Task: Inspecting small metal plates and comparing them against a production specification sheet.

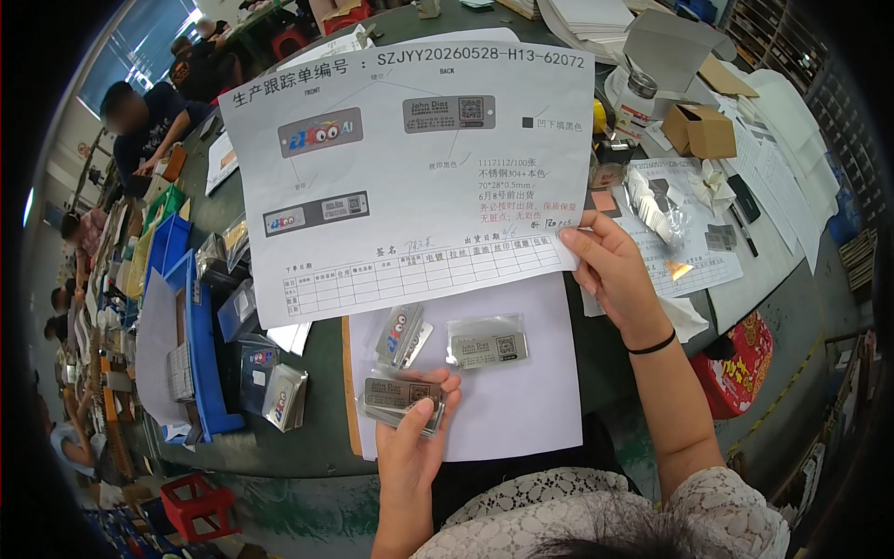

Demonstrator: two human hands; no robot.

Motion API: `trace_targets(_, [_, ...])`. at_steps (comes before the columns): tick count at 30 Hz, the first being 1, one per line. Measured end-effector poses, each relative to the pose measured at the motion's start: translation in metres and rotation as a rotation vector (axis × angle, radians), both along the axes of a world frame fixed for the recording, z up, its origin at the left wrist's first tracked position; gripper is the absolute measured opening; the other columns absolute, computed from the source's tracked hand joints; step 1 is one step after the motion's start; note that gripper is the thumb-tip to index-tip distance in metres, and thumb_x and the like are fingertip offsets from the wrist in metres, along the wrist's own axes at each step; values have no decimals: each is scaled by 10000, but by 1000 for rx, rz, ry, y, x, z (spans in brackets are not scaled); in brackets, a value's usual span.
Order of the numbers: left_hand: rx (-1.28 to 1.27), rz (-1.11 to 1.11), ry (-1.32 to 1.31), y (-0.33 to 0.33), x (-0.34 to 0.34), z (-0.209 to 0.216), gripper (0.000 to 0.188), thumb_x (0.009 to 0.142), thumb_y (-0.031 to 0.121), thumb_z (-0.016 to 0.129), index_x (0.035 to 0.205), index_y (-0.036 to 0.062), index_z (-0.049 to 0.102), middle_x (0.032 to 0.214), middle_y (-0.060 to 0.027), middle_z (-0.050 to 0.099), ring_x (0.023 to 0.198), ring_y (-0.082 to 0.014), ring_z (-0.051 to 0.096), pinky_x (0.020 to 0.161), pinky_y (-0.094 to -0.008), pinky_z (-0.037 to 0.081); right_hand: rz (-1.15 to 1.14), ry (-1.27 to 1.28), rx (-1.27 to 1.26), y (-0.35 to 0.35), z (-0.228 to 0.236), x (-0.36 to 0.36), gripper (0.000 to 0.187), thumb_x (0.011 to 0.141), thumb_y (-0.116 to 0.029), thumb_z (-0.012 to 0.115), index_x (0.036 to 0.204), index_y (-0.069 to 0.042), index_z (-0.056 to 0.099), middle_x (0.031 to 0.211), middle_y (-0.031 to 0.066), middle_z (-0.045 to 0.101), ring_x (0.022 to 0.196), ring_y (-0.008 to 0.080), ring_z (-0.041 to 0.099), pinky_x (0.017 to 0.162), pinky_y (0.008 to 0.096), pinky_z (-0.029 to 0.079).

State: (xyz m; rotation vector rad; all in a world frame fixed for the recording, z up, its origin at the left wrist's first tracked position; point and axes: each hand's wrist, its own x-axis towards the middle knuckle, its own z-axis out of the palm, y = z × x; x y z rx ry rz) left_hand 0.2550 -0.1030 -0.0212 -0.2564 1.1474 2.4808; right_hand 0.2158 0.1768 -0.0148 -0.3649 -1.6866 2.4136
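Observation:
My right hand (615,275) pinches the lower right corner of a large printed sheet (391,270), raised over the table. The sheet carries pictures of metal tags, a table grid and handwriting. Below it, my left hand (419,438) grips a small stack of metal tags (402,393) in clear sleeves, thumb on top. A single sleeved metal tag (487,348) lies on white paper (521,410) to the right of that hand. Just beyond the left hand, several sleeved tags (400,334) with a colourful print lie in a loose pile, partly tucked near the sheet's lower edge.
A blue tray (207,373) stands at left, with bundles of sleeved tags (282,399) beside it. To the right are a small cardboard box (698,130), a bottle (636,98), a clear plastic bag (656,205) and a black marker (745,203). Other people sit at far left.

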Motion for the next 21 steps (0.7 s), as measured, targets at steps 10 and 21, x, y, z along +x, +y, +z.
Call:
trace_targets(10, [-22, -4, -10, 1, 0, 1, 388, 850, 9, 569, 1218, 18, 447, 1180, -219, 554, 1108, -316, 565, 975, -418, 454, 0, -3, 7, 0, 1, 0, 209, 906, -144, 587, 1031, 15, 535, 685, -1, 553, 455, 26, 394, 421, 160, 293])
trace_targets(21, [-24, 15, -5, 1, 0, 1, 387, 848, 5, 567, 1215, 24, 447, 1170, -213, 562, 1100, -313, 570, 964, -419, 463, -6, 1, -12, 0, 1, 1, 224, 901, -147, 593, 1039, 18, 530, 695, -4, 554, 464, 25, 397, 425, 165, 293])
